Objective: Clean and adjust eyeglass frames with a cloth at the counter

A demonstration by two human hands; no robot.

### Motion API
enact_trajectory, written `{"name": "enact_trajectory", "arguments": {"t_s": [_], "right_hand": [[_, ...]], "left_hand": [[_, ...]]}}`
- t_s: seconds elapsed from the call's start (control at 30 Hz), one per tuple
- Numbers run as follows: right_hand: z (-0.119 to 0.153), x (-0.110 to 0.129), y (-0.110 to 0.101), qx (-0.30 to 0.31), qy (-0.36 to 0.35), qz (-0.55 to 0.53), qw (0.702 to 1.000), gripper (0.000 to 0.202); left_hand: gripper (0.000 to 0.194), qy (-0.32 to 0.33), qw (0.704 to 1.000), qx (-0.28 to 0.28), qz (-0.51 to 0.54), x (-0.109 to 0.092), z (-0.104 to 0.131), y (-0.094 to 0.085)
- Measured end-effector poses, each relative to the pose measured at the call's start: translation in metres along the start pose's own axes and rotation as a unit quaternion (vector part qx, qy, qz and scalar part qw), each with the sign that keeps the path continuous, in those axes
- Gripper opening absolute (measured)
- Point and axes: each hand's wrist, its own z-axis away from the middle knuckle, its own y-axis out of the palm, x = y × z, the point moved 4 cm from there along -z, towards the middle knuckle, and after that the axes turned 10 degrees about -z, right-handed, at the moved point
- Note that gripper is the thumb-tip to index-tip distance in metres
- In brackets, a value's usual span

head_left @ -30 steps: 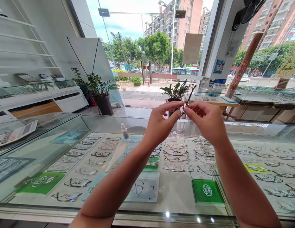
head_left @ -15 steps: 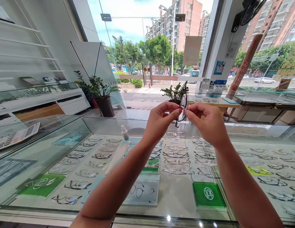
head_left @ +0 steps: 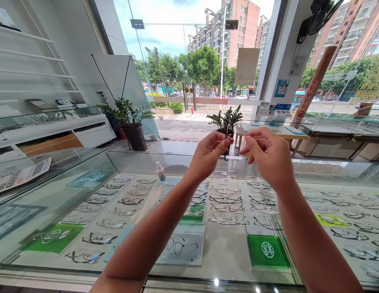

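Right hand [head_left: 266, 156], grip unclear, has drawn off glasses [head_left: 227, 129] the left hand [head_left: 210, 154] still pinches.

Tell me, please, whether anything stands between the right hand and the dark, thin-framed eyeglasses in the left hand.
Nothing visible does: only a gap separates the right hand from the dark, thin-framed eyeglasses in the left hand, and the leafy green plant stands behind.

Counter [head_left: 221, 240]: nearest, with rows of eyeglasses [head_left: 226, 199] inside
Spray bottle [head_left: 160, 171]: left of centre (on or in the counter, hard to tell), cloth [head_left: 149, 203] just before it
Held glasses [head_left: 226, 132]: in the left hand [head_left: 211, 151], above the counter, right hand [head_left: 265, 152] to their right
Potted plant [head_left: 136, 137]: behind the counter, left
Table [head_left: 276, 130]: behind the counter, right
Door [head_left: 174, 87]: beyond the counter
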Motion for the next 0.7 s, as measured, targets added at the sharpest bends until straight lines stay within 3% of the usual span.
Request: {"name": "enact_trajectory", "arguments": {"t_s": [0.23,0.47,0.6,0.7], "right_hand": [[-0.004,0.005,-0.024,-0.113,-0.098,0.154,0.977,0.017],[-0.004,0.009,-0.030,-0.164,-0.142,0.172,0.961,0.014],[0.000,0.013,-0.018,-0.158,-0.141,0.143,0.967,0.015],[0.001,0.013,-0.004,-0.104,-0.129,0.136,0.977,0.019]], "left_hand": [[0.016,-0.001,0.997,0.025,-0.073,-0.002,-0.002,-0.009],[0.018,0.002,0.994,0.049,-0.094,-0.001,-0.001,-0.011],[0.018,-0.022,0.998,0.039,-0.033,-0.002,0.000,-0.009],[0.019,-0.026,0.999,0.040,-0.015,-0.004,0.001,-0.006]]}}
